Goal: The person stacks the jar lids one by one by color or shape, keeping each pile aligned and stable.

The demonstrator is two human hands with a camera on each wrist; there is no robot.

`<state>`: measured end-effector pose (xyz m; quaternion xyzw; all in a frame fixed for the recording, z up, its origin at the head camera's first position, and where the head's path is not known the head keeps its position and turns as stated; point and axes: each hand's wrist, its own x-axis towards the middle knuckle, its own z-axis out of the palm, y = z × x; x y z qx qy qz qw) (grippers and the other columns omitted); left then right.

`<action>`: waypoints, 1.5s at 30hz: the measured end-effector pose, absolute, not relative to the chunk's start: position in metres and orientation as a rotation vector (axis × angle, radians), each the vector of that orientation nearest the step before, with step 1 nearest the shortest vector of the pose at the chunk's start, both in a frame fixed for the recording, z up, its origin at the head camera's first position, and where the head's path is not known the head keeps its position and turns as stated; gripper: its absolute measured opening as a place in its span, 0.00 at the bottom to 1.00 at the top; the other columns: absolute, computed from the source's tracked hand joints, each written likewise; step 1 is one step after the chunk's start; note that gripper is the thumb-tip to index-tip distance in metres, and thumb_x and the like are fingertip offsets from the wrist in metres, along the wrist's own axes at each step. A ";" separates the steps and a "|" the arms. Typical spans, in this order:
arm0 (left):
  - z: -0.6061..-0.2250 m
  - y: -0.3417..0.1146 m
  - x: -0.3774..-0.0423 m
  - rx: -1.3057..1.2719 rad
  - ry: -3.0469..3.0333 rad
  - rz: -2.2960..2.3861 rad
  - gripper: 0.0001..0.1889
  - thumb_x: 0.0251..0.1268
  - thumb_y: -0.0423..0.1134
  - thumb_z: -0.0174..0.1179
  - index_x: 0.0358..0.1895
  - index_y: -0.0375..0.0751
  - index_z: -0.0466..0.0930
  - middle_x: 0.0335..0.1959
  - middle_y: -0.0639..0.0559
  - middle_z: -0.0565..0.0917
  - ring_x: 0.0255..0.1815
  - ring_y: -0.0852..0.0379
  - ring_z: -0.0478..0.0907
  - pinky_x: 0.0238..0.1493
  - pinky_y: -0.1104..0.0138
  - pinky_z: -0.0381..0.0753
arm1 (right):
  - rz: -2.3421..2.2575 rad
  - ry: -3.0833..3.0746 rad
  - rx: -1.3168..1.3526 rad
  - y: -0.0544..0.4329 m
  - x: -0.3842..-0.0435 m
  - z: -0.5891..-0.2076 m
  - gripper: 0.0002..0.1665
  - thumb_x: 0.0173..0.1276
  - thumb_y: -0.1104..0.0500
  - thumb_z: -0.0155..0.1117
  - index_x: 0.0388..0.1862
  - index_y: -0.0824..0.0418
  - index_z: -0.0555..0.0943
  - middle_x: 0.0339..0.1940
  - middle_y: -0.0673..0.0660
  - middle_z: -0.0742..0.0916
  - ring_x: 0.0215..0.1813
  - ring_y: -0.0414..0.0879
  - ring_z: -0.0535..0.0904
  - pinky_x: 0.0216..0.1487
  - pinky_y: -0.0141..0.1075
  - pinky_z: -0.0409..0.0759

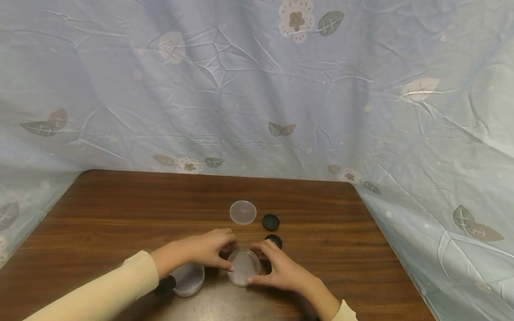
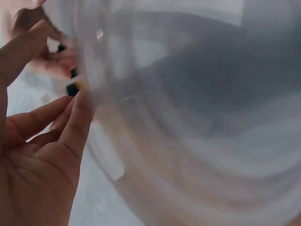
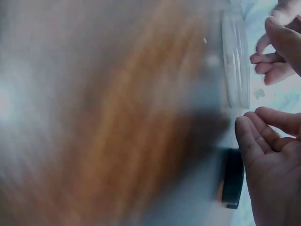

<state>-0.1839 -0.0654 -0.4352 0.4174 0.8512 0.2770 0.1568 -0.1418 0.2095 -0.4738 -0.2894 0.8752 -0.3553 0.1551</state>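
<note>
A round clear petri dish (image 1: 243, 268) lies on the table between the two hands. My left hand (image 1: 210, 248) arches over its left side, with the thumb tip overlapping the rim and the other fingers bent beyond it. At the right side is my right hand (image 1: 281, 272), its thumb and fingertips spread along the edge. In the right wrist view, those fingertips (image 3: 243, 123) are right beside the dish (image 3: 237, 61). Another clear dish (image 1: 188, 281) sits below my left wrist; a clear dish (image 2: 197, 108) fills most of the left wrist view, close and blurred.
Farther back lies a clear round lid (image 1: 242, 212). Two black round caps rest right of it, one farther cap (image 1: 271, 222) and a nearer cap (image 1: 274, 241) partly behind my right fingers. A patterned cloth (image 1: 241, 89) hangs behind the brown wooden table (image 1: 140, 205).
</note>
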 end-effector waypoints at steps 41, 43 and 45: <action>-0.447 -0.062 -0.291 0.742 2.542 0.973 0.43 0.56 0.38 0.78 0.72 0.23 0.67 0.65 0.30 0.76 0.62 0.38 0.80 0.67 0.52 0.82 | -0.966 2.583 -0.570 0.197 -0.266 -0.452 0.54 0.64 0.53 0.80 0.79 0.71 0.62 0.78 0.69 0.71 0.80 0.64 0.67 0.82 0.56 0.66; -0.451 -0.059 -0.293 0.757 2.546 0.946 0.44 0.55 0.39 0.79 0.72 0.23 0.68 0.63 0.31 0.76 0.61 0.39 0.80 0.66 0.53 0.83 | -0.956 2.583 -0.568 0.196 -0.267 -0.454 0.53 0.64 0.53 0.80 0.78 0.72 0.63 0.76 0.69 0.72 0.79 0.63 0.68 0.81 0.56 0.68; -0.455 -0.058 -0.294 0.752 2.543 0.937 0.45 0.54 0.39 0.80 0.72 0.24 0.68 0.61 0.33 0.77 0.62 0.39 0.80 0.66 0.53 0.83 | -0.931 2.597 -0.574 0.194 -0.269 -0.455 0.52 0.63 0.52 0.80 0.77 0.72 0.64 0.75 0.69 0.74 0.77 0.63 0.70 0.79 0.56 0.69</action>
